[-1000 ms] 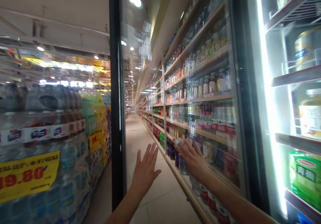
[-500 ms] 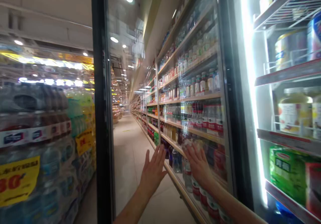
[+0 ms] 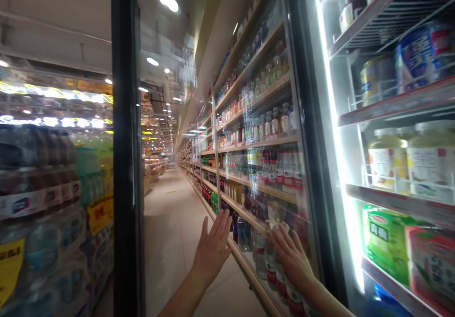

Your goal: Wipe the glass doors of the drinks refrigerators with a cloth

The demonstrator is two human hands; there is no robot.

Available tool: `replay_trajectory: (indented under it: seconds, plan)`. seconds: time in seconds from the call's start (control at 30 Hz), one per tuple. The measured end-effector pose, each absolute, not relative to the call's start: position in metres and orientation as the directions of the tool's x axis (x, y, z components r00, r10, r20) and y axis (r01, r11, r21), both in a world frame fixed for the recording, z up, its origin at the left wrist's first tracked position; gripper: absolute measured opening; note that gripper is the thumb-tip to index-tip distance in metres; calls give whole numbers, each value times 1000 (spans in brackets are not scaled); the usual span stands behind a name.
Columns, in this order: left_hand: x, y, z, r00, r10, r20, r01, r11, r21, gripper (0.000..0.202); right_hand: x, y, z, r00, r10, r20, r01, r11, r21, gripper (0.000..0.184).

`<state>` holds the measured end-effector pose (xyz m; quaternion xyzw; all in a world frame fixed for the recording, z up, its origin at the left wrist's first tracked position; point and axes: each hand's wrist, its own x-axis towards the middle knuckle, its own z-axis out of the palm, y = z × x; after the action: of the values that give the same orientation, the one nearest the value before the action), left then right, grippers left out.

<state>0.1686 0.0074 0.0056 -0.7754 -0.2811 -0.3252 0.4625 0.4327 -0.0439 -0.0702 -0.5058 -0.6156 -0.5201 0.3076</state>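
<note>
A glass cooler door [image 3: 170, 241] with a dark frame stands open in front of me. My left hand [image 3: 213, 243] lies flat against the pane, fingers stretched and nothing in it. To its right, my right hand [image 3: 289, 253] presses a crumpled whitish cloth [image 3: 273, 223] to the glass under its fingertips. Most of the cloth is hidden by the fingers, so whether it is fabric or tissue I cannot tell. Both hands are at the lower part of the pane, a short way apart.
Through the glass run long shelves of bottled drinks [image 3: 273, 122] beside an aisle [image 3: 167, 198]. On the right is the lit cooler, its wire shelves [image 3: 398, 106] holding bottles, cans and a green carton pack [image 3: 386, 241]. Wrapped bottle packs [image 3: 46, 231] are stacked at left.
The view has turned slightly right, showing more of the cooler. My right hand has slid a little down and rightward across the pane with the cloth. My left hand stays on the glass.
</note>
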Motion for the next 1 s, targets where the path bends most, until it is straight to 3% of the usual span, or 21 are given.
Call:
replay_trajectory:
  seconds: [0.17,0.33,0.53,0.73,0.93,1.0]
  plan:
    - [196,8,20,630,142,764,728,-451,-517,70,451,-41,-37,-63,243,968,971,-210,117,59]
    - [208,11,22,646,121,753,710,-458,-536,71,470,-48,-61,-135,248,959,967,-180,182,74]
    - [228,6,41,617,124,777,717,-497,-489,70,500,-45,-18,86,181,980,979,-196,-49,78]
    - [224,9,59,569,115,814,738,-508,-444,61,513,-40,-36,34,173,984,987,-160,-6,80]
    - [215,9,97,477,141,867,804,-469,-366,61,506,-24,54,148,29,989,981,-128,-143,68]
    - [210,9,107,468,140,872,810,-463,-360,59,494,-23,66,129,24,991,985,-114,-126,66]
